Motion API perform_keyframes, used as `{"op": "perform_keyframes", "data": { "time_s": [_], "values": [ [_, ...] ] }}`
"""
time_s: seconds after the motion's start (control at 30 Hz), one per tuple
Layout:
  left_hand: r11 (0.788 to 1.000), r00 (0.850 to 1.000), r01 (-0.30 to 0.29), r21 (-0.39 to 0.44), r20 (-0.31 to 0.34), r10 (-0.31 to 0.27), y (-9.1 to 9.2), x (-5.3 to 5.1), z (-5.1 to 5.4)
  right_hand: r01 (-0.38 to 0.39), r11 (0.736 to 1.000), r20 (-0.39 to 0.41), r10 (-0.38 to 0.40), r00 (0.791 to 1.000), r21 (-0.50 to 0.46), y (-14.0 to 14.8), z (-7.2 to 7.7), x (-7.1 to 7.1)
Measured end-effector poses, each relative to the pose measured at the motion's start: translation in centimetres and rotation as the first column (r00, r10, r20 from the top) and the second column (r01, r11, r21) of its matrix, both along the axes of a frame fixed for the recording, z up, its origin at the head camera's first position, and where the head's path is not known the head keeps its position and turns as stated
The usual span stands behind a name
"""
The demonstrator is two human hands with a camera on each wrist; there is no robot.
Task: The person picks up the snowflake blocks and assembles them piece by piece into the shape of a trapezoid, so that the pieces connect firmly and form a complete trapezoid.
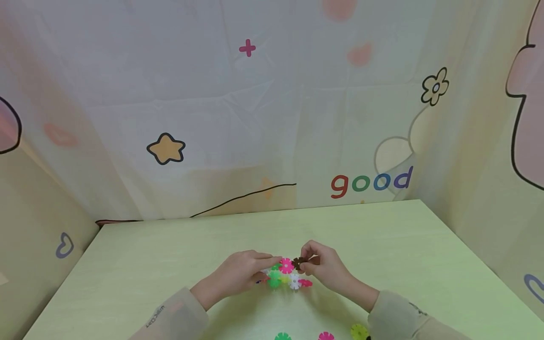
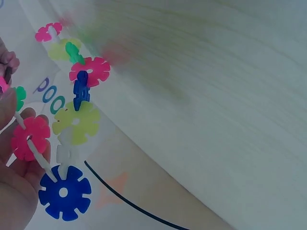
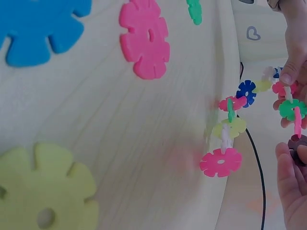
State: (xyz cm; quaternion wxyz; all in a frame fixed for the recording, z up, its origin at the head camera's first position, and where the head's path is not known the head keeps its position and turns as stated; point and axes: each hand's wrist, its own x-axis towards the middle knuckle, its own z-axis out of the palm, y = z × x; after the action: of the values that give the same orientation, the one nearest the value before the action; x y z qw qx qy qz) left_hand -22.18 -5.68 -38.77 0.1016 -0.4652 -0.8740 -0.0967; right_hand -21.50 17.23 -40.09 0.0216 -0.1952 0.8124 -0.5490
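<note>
Plastic snowflake discs are slotted together into a bent chain (image 1: 274, 278) above the table, with pink, green, yellow, white and blue pieces. My left hand (image 1: 244, 271) holds it on the left, thumb and fingers around a pink disc (image 3: 283, 88). From there a green disc (image 3: 290, 110) and an edge-on pink disc (image 3: 297, 122) lead toward my right hand (image 1: 326, 265). That hand pinches a dark brown disc (image 1: 298, 263) against the pink disc; whether their slots are joined, I cannot tell. A blue disc (image 2: 64, 193) forms the bend of the chain in the left wrist view.
Loose discs lie along the table's near side: a green disc (image 1: 282, 336), a pink disc (image 1: 326, 335) and a yellow disc (image 1: 359, 331). A large blue disc (image 3: 43, 28) shows close to the right wrist. Printed cloth (image 1: 255, 118) walls in the pale table (image 1: 170, 245).
</note>
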Motion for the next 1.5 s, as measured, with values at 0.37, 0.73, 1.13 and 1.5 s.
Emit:
{"op": "perform_keyframes", "data": {
  "time_s": [0.37,0.73,1.13,1.5],
  "values": [
    [1.0,0.995,0.025,0.016,0.099,-0.026,0.1,0.2,0.0,-0.029,0.998,0.057,0.031,0.998,-0.052,0.1,-0.2,0.3],
    [1.0,0.997,0.026,0.016,0.077,-0.027,0.1,0.3,0.0,0.016,0.989,0.087,-0.004,0.996,-0.144,-0.4,-0.3,0.6],
    [0.999,0.989,-0.044,-0.001,0.142,0.044,0.5,0.3,0.6,-0.002,0.992,0.081,0.012,0.997,-0.124,-0.2,0.3,-0.2],
    [0.991,0.97,-0.132,0.031,0.211,0.122,1.9,-0.2,-0.7,-0.039,0.991,0.105,0.053,0.993,-0.13,-0.2,0.7,-0.2]
  ]
}}
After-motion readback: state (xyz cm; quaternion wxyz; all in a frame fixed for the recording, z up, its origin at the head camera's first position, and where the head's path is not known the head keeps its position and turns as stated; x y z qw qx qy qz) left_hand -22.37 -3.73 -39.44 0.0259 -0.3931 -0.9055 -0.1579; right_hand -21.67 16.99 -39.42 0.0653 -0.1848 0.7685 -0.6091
